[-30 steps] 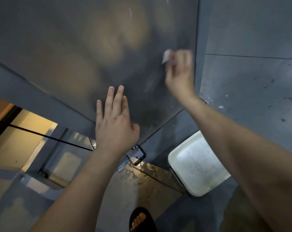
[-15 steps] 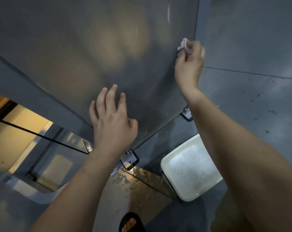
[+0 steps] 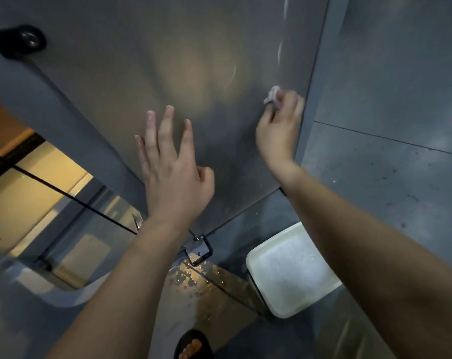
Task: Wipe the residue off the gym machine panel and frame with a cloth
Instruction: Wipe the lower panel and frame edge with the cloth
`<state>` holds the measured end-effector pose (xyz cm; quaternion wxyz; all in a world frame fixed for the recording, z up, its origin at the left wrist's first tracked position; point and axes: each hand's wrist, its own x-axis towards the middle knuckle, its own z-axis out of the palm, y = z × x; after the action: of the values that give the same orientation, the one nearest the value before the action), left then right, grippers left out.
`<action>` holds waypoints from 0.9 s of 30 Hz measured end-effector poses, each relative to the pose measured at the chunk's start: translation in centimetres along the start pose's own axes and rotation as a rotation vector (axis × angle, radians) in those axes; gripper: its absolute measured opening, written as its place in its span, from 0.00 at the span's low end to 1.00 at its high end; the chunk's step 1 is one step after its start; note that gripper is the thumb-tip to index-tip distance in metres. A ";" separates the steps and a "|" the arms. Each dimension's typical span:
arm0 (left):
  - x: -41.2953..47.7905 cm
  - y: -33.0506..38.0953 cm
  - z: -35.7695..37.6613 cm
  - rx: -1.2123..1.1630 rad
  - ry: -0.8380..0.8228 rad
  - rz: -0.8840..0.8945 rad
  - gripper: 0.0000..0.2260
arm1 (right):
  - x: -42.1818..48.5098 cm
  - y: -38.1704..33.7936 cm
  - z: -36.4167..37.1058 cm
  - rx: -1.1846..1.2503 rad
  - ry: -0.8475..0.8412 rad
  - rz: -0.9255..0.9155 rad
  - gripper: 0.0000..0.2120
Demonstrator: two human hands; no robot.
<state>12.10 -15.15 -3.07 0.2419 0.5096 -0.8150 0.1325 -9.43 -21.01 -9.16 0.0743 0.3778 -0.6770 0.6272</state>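
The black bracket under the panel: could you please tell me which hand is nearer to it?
Left. The left hand rests on the panel just above the bracket; the right hand, holding the cloth, is higher, near its right edge.

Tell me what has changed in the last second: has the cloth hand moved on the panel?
The right hand, pinching the cloth, swept up and right to the panel's right edge, then came back down and slightly left. The left hand stayed flat on the lower panel, fingers spreading a little. Nothing was taken or let go. The white tub on the floor stayed put.
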 end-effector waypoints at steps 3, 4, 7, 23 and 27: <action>-0.4 0.4 0.7 0.016 -0.044 0.000 0.39 | -6.1 1.2 -1.0 -0.023 -0.349 -0.303 0.05; -0.5 0.6 0.9 0.025 -0.061 0.003 0.40 | -6.0 2.3 -1.5 -0.048 -0.356 -0.313 0.05; -0.8 0.6 1.4 0.047 -0.098 0.011 0.40 | -1.1 4.1 -1.2 -0.062 -0.093 0.071 0.05; -1.0 0.6 1.5 -0.009 -0.183 0.023 0.39 | -2.9 -0.5 -0.5 0.081 -0.145 0.066 0.05; -1.1 1.0 1.2 -0.158 -0.068 0.023 0.28 | -5.7 -1.5 -3.5 0.330 -0.558 0.255 0.05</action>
<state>11.25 -14.42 -4.67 0.2520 0.4837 -0.8364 0.0534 -5.80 -15.37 -10.54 -0.2549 0.4540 -0.6026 0.6048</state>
